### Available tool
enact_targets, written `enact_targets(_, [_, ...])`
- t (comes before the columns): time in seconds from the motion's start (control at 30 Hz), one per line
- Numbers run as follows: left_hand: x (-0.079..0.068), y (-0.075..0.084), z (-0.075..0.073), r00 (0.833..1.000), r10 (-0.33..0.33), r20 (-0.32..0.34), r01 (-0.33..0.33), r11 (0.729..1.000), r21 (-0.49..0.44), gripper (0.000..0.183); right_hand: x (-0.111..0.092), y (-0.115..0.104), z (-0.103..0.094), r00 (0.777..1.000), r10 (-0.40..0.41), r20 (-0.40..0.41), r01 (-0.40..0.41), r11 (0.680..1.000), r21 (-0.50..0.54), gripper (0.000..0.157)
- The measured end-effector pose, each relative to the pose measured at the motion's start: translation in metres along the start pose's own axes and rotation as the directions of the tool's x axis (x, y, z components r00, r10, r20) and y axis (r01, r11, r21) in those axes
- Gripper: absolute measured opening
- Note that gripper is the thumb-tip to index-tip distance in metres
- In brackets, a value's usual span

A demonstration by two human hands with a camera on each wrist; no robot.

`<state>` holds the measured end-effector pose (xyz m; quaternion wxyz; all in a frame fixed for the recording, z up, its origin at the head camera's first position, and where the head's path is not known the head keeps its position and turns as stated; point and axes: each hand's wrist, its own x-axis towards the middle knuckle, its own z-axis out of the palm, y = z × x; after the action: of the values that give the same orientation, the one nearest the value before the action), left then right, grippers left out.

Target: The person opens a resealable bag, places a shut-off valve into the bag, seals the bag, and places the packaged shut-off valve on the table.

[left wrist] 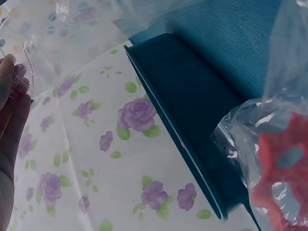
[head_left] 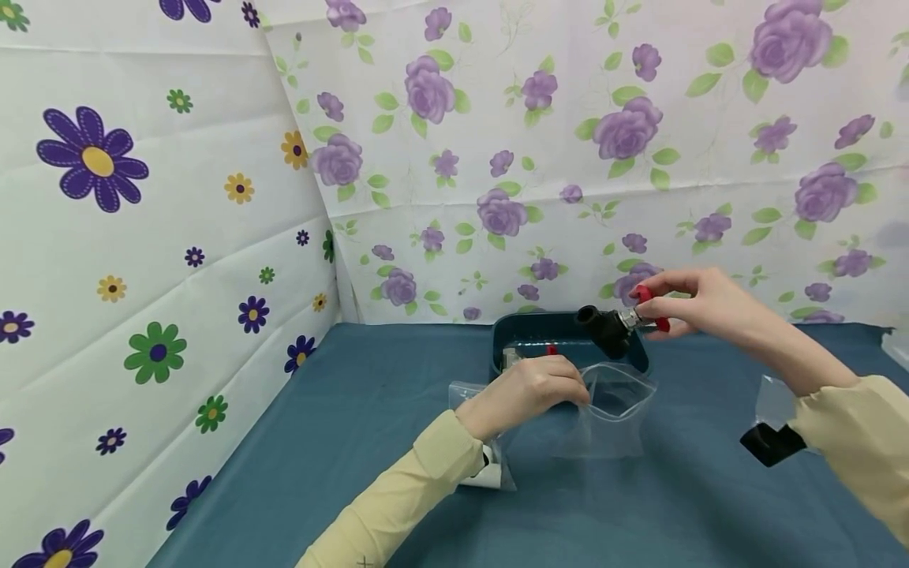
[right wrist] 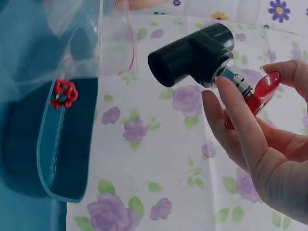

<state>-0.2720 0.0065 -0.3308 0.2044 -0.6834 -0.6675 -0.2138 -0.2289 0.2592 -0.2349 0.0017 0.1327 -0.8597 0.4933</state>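
Observation:
My right hand [head_left: 699,304] pinches the red handle [right wrist: 266,86] of a black tee-shaped valve [right wrist: 192,53] with a metal stem. In the head view the valve hangs tilted over the front of the teal tray [head_left: 533,322], just above an upright clear zip bag [head_left: 614,430]. My left hand [head_left: 525,394] pinches the rim of this bag, whose mouth gapes toward the valve. In the left wrist view only part of the left hand [left wrist: 12,101] shows, with clear plastic at its fingertips.
A red handwheel [right wrist: 63,94] shows in the tray. By the left forearm lies a clear bag holding a white part [head_left: 486,473]. Near the right sleeve is another bag with a black part [head_left: 770,444]. A clear container [head_left: 896,347] stands at the right edge of the blue cloth.

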Motion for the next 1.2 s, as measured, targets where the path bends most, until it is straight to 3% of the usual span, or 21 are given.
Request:
enact_targets(0.23, [0.000,-0.004,0.002,1.000,-0.006,-0.016,0.005,0.999,-0.034,0.013,-0.005,0.002,0.000,0.997,0.025,0.070,-0.032,0.994,0.105,0.044])
enact_targets(0.5, [0.000,-0.006,0.005,0.999,0.009,-0.035,-0.009,1.000,-0.020,0.012,-0.009,0.005,0.005,0.990,0.038,0.137,-0.052,0.994,0.096,0.044])
enact_targets(0.73, [0.000,-0.007,0.006,0.999,0.014,-0.045,-0.014,1.000,-0.001,0.012,-0.013,0.009,0.006,0.989,0.052,0.139,-0.048,0.998,-0.030,0.041])
enact_targets(0.97, [0.001,-0.008,0.006,0.996,0.040,-0.074,-0.038,0.999,0.030,0.012,-0.017,0.011,0.009,0.986,0.056,0.156,-0.042,0.995,-0.090,0.044])
enact_targets(1.2, [0.000,-0.008,0.006,0.995,0.057,-0.081,-0.054,0.998,0.032,0.011,-0.018,0.008,0.017,0.988,0.025,0.155,0.014,0.970,-0.244,0.034])
